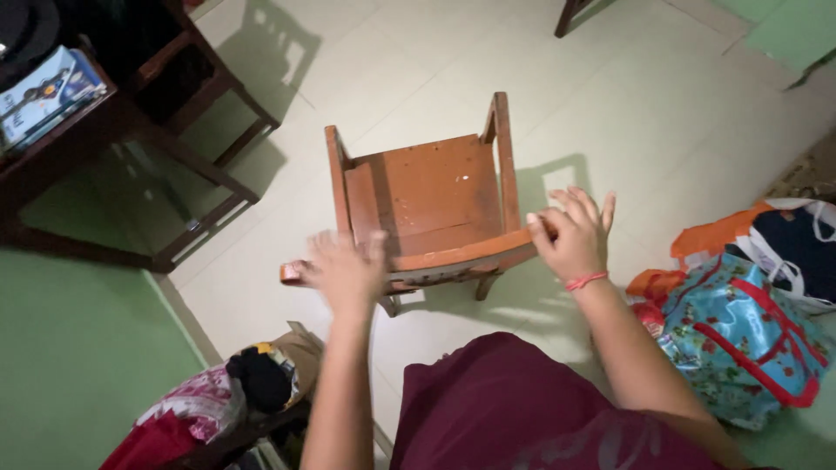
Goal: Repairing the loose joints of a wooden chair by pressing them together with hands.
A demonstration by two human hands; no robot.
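Pale tiled floor (662, 113) fills the room, and on it stands a small orange-brown wooden chair (431, 204), seen from above with its backrest toward the person. The right hand (570, 233) rests on the right end of the chair's top rail, fingers loosely spread and curling over the wood, a red thread band at the wrist. The left hand (347, 268) is blurred at the rail's left end, fingers apart; whether it actually clasps the rail cannot be told. Just right of the person lies a turquoise floral carry bag with red straps (749, 339), with an orange-and-dark bag (775, 235) behind it. A heap of clothes (226, 405) sits at the lower left, and a dark wooden side table with a glass shelf (131, 157) stands farther left. With only one hand seated, the chair could tip or swing if lifted, and its legs might catch the bags or the table frame nearby.
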